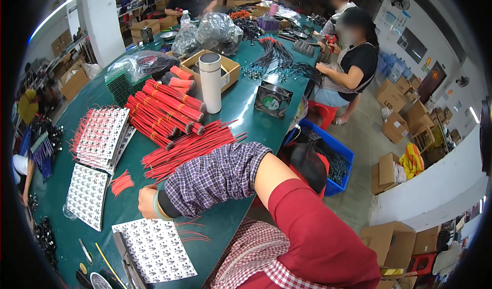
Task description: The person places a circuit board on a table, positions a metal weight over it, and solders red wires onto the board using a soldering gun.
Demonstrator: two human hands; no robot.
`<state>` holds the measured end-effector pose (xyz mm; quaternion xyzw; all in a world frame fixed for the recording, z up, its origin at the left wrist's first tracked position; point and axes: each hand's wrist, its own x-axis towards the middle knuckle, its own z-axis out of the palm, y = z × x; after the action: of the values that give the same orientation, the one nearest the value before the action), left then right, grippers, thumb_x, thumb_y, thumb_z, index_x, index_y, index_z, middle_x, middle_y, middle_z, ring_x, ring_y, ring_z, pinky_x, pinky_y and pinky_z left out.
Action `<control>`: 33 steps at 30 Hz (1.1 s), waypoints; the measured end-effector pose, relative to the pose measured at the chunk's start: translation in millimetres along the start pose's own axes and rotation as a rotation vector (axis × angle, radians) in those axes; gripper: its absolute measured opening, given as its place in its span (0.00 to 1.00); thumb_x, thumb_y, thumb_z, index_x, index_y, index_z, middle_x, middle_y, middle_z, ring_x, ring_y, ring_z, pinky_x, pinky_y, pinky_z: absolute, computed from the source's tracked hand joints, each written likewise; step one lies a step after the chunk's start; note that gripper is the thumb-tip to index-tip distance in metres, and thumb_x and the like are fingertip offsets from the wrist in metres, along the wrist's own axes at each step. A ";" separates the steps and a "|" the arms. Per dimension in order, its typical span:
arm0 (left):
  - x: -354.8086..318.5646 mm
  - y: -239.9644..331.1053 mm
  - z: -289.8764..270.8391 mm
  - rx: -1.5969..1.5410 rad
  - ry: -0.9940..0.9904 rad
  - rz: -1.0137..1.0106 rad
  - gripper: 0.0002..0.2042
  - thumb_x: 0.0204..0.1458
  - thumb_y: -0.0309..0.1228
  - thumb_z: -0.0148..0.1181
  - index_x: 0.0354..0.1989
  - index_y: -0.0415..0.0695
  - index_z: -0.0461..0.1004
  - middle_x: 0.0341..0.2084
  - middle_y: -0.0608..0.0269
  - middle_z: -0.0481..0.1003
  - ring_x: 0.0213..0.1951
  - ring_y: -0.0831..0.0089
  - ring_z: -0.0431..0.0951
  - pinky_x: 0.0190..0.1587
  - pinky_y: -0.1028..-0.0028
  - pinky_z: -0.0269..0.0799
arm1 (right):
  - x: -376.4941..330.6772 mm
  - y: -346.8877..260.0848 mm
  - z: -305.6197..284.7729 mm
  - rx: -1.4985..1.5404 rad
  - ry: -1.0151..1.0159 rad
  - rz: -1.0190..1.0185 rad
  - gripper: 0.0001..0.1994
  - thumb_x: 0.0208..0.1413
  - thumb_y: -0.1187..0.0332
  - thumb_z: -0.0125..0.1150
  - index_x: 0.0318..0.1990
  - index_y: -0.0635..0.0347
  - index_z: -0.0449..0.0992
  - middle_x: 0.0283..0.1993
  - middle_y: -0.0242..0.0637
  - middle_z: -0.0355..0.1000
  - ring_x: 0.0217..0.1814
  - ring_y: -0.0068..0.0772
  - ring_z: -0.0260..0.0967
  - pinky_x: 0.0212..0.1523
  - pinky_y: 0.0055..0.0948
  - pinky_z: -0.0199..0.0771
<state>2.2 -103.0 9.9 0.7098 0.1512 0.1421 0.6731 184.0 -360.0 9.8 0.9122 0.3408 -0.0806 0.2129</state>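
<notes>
My right hand reaches left across the green table, its fingers curled inward; what they hold, if anything, is hidden. Just beyond the fingers lies a small bunch of short red wires. Nearer me is a white panel with rows of dark marks, a dark bar-shaped tool along its left edge and a few loose red wires beside it. Another white panel lies to the left, and a stack of panels with red wires is behind it. My left hand is out of view.
Loose long red wires and tied red wire bundles lie beyond my forearm. Behind them stand a white bottle, a cardboard box and a black fan. A blue crate sits right of the table; several people work farther off.
</notes>
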 end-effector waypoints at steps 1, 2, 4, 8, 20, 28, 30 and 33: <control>0.0 -2.3 -1.6 0.000 -0.006 0.000 0.05 0.51 0.20 0.57 0.36 0.35 0.73 0.25 0.63 0.71 0.24 0.77 0.68 0.27 0.77 0.64 | -0.9 -1.0 -1.8 -0.024 0.004 0.001 0.10 0.50 0.63 0.58 0.37 0.51 0.83 0.37 0.37 0.79 0.39 0.45 0.76 0.29 0.50 0.76; 0.0 -4.6 -3.2 0.000 -0.013 -0.001 0.05 0.51 0.20 0.57 0.36 0.35 0.73 0.25 0.63 0.71 0.24 0.77 0.68 0.27 0.77 0.64 | -1.7 -1.8 -3.1 -0.048 0.008 0.003 0.10 0.51 0.63 0.58 0.37 0.51 0.83 0.36 0.37 0.79 0.38 0.45 0.76 0.30 0.50 0.76; 0.5 -9.5 -5.0 0.002 -0.030 -0.003 0.05 0.52 0.21 0.57 0.36 0.35 0.73 0.25 0.63 0.71 0.24 0.77 0.68 0.27 0.76 0.64 | 0.3 -6.4 1.8 -0.044 -0.043 -0.028 0.11 0.52 0.62 0.57 0.38 0.51 0.82 0.37 0.37 0.79 0.39 0.45 0.76 0.30 0.51 0.75; -0.5 -16.6 -9.3 0.004 -0.044 -0.002 0.04 0.52 0.21 0.57 0.35 0.35 0.73 0.26 0.63 0.72 0.24 0.76 0.69 0.28 0.76 0.65 | -1.1 -8.0 12.4 -0.055 -0.062 -0.041 0.11 0.53 0.63 0.55 0.39 0.52 0.81 0.37 0.38 0.78 0.38 0.48 0.75 0.29 0.53 0.74; 0.3 -41.1 -1.6 0.031 -0.144 -0.013 0.04 0.55 0.23 0.57 0.34 0.35 0.73 0.27 0.63 0.72 0.26 0.75 0.70 0.30 0.74 0.68 | -24.4 2.4 45.3 0.081 0.253 0.110 0.08 0.47 0.63 0.59 0.28 0.53 0.82 0.32 0.39 0.78 0.35 0.40 0.75 0.26 0.41 0.67; -38.5 -17.3 -17.5 -0.227 0.006 -0.079 0.15 0.48 0.20 0.58 0.46 0.31 0.71 0.22 0.63 0.68 0.16 0.82 0.62 0.19 0.81 0.55 | -36.2 0.0 52.6 0.141 0.490 0.081 0.06 0.39 0.64 0.60 0.14 0.45 0.74 0.19 0.32 0.70 0.27 0.36 0.73 0.20 0.38 0.70; -37.2 -14.0 -1.8 -0.240 -0.005 -0.052 0.15 0.49 0.19 0.58 0.46 0.31 0.71 0.16 0.69 0.64 0.16 0.83 0.59 0.19 0.82 0.51 | -64.0 12.1 31.2 0.141 0.361 0.118 0.04 0.43 0.67 0.60 0.22 0.49 0.79 0.27 0.33 0.74 0.35 0.35 0.74 0.27 0.36 0.74; -40.1 -14.0 -6.6 -0.310 -0.066 -0.062 0.20 0.47 0.16 0.58 0.51 0.31 0.66 0.45 0.46 0.73 0.17 0.79 0.65 0.18 0.79 0.61 | -80.9 14.1 33.4 0.189 0.580 0.152 0.02 0.44 0.69 0.57 0.24 0.55 0.73 0.29 0.34 0.69 0.36 0.34 0.70 0.30 0.34 0.71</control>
<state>-37.4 -112.6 -3.7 0.5967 0.1272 0.1197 0.7832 132.1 -431.9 8.2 0.9357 0.3090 0.1680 0.0265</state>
